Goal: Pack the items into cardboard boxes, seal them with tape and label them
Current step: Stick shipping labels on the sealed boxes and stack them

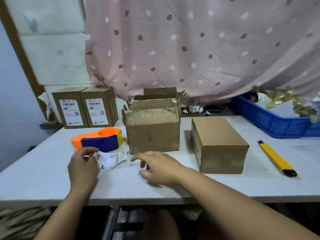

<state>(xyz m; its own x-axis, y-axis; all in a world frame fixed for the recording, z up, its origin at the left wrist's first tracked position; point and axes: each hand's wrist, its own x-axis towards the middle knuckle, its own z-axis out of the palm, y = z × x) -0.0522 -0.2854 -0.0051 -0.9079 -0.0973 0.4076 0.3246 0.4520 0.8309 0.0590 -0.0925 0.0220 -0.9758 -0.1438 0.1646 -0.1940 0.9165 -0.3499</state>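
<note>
Left hand point(83, 166): I saw its fingers pinching, it seemed, the crumpled white printed label point(110, 159).
Right hand point(159, 168): fingers hung loose, empty, over the pale grey table point(173, 189).

I see L hand point(83, 166) & R hand point(159, 168), both bare; forearms bare behind each wrist to btm edge.

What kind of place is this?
Probably a small parcel-packing station: labelled boxes stand at the back left, a tape dispenser lies beside an open box, and the left hand pinches a shipping label.
</note>
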